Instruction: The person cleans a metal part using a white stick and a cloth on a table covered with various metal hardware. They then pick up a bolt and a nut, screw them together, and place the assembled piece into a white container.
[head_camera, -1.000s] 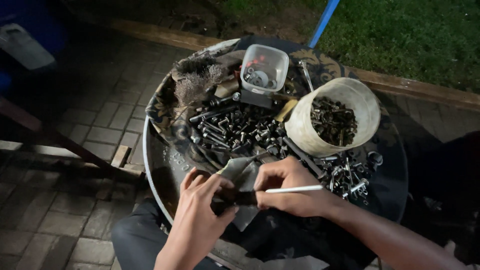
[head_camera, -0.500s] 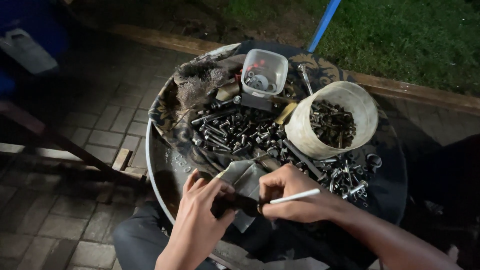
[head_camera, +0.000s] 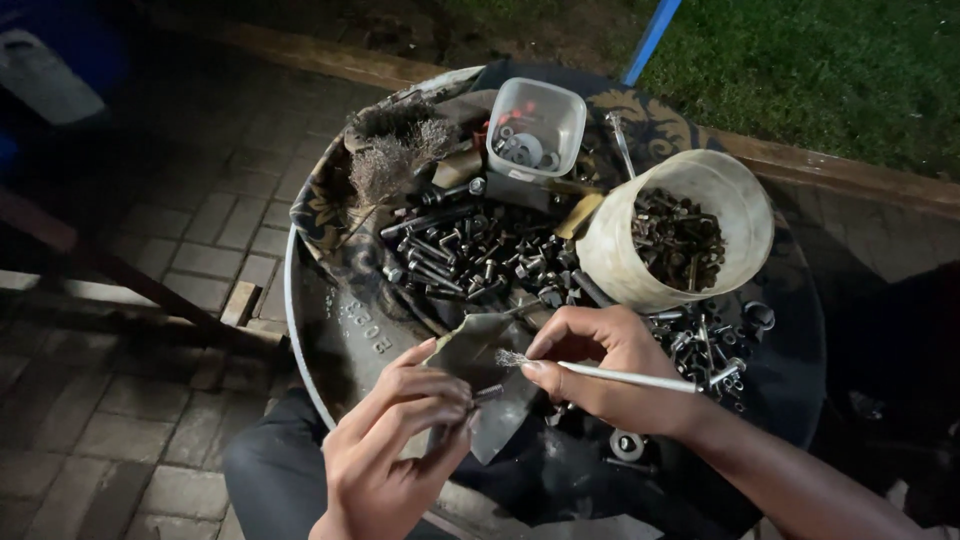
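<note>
My left hand (head_camera: 395, 440) pinches a small bolt (head_camera: 487, 392) by its end, low over the near part of a round metal tray (head_camera: 330, 330). My right hand (head_camera: 600, 365) grips a thin white-handled brush (head_camera: 610, 374) whose bristle tip (head_camera: 510, 358) sits just above the bolt. A grey scrap of sheet (head_camera: 480, 370) lies under both hands. Behind them is a heap of dark bolts and nuts (head_camera: 470, 255).
A white bucket (head_camera: 745, 215) full of nuts leans on the tray at right. A clear square tub (head_camera: 535, 125) with washers stands at the back, a wire brush (head_camera: 395, 155) at back left. Loose bolts (head_camera: 705, 340) lie right. Brick paving (head_camera: 170, 270) left, grass (head_camera: 830, 60) behind.
The camera has moved nearer. My right hand has swung the brush so that its tip now points at the bolt held in my left hand.
</note>
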